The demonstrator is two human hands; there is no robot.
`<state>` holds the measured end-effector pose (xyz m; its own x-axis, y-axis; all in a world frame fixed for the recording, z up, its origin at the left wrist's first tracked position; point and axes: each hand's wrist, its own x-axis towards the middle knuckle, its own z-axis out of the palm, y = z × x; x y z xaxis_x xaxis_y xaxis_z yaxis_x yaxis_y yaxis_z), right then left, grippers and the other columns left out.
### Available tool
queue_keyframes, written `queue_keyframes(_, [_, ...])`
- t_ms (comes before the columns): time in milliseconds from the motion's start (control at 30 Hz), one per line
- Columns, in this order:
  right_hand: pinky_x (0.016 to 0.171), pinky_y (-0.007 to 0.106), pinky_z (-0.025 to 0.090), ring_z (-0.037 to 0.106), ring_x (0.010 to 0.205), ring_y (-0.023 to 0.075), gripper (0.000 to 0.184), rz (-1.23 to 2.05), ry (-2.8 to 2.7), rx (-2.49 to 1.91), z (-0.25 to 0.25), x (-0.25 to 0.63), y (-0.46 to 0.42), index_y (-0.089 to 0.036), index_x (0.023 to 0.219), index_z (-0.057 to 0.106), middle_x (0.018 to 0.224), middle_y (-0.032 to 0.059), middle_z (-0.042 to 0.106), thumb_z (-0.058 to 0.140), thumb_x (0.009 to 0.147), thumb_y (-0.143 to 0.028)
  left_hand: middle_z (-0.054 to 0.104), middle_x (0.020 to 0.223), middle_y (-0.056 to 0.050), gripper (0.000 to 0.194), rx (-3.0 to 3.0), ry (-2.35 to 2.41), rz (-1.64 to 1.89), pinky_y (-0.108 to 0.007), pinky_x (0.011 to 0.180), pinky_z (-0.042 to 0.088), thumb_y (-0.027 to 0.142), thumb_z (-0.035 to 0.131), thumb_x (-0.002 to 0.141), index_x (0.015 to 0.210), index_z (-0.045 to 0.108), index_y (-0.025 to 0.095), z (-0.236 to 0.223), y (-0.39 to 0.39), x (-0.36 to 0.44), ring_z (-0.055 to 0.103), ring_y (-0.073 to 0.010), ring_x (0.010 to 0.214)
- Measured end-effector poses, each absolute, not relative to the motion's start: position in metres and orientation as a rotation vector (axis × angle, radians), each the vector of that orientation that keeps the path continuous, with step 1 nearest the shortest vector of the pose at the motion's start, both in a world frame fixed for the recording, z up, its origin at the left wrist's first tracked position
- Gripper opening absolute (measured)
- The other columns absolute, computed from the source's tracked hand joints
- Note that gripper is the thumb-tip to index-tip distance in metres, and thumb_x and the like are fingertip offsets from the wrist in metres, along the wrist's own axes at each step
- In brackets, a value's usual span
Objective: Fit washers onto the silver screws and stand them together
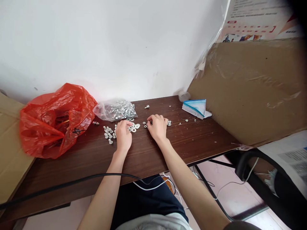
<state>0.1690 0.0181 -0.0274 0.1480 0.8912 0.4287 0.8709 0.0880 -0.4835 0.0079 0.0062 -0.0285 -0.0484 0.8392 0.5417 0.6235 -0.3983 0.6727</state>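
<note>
My left hand (123, 134) rests palm down on the dark wooden table (148, 153), its fingertips at a small pile of flat washers (134, 127). A cluster of short silver bolts (108, 133) stands just left of it. My right hand (157, 126) lies palm down too, fingers curled over small nuts and washers (145, 124) by its fingertips. Whether either hand pinches a piece is hidden by the fingers. A clear plastic bag of silver bolts (117, 110) lies behind my left hand.
A red plastic bag (55, 118) sits at the table's left, beside a cardboard box (9, 153). A blue-and-white packet (195, 107) lies at the back right, next to a large cardboard sheet (251, 92). A black cable (72, 182) crosses the front edge. A loose bolt (146, 106) lies near the wall.
</note>
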Motion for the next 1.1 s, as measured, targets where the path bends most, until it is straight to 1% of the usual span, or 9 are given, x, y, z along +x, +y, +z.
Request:
queue_keyframes(300, [0.084, 0.042, 0.032, 0.053, 0.092, 0.0273, 0.014, 0.007, -1.713, -1.741, -0.0291, 0.1683, 0.0178, -0.019, 0.083, 0.066, 0.093, 0.0104, 0.068, 0.053, 0.084, -0.014, 0.058, 0.076, -0.002, 0.040, 2.122, 1.495, 1.363, -0.029, 0.069, 0.041, -0.009, 0.032, 0.053, 0.069, 0.054, 0.020, -0.0256, 0.0028, 0.0091, 0.054, -0.0189, 0.077])
queue_keyframes(433, [0.084, 0.042, 0.033, 0.053, 0.092, 0.0270, 0.014, 0.002, -1.713, -1.738, -0.0296, 0.1682, 0.0180, -0.019, 0.083, 0.066, 0.093, 0.0097, 0.068, 0.053, 0.083, -0.014, 0.059, 0.072, -0.002, 0.038, 2.134, 1.483, 1.344, -0.029, 0.067, 0.041, -0.009, 0.033, 0.053, 0.066, 0.054, 0.020, -0.0262, 0.0033, 0.0083, 0.054, -0.0184, 0.073])
queue_keyframes(633, [0.086, 0.043, 0.033, 0.053, 0.094, 0.0278, 0.014, 0.017, -1.739, -1.707, -0.0284, 0.1670, 0.0172, -0.020, 0.084, 0.066, 0.094, 0.0102, 0.068, 0.053, 0.085, -0.015, 0.061, 0.066, -0.001, 0.037, 1.981, 1.577, 1.372, -0.028, 0.065, 0.042, -0.007, 0.034, 0.053, 0.062, 0.058, 0.019, -0.0285, 0.0048, 0.0075, 0.054, -0.0168, 0.065])
queue_keyframes(900, [0.084, 0.041, 0.033, 0.053, 0.093, 0.0274, 0.017, 0.026, -1.726, -1.685, -0.0280, 0.1675, 0.0174, -0.020, 0.084, 0.066, 0.094, 0.0092, 0.068, 0.051, 0.084, -0.012, 0.060, 0.068, -0.002, 0.036, 1.956, 1.580, 1.461, -0.029, 0.066, 0.042, -0.005, 0.034, 0.053, 0.061, 0.058, 0.020, -0.0301, 0.0062, 0.0068, 0.054, -0.0174, 0.068])
queue_keyframes(1100, [0.083, 0.041, 0.034, 0.053, 0.096, 0.0280, 0.021, 0.079, -1.738, -1.722, -0.0257, 0.1674, 0.0165, -0.019, 0.087, 0.066, 0.098, 0.0097, 0.067, 0.048, 0.084, -0.009, 0.060, 0.068, -0.003, 0.034, 2.043, 1.670, 1.426, -0.031, 0.068, 0.039, -0.007, 0.035, 0.055, 0.060, 0.056, 0.020, -0.0312, 0.0057, 0.0056, 0.052, -0.0204, 0.072])
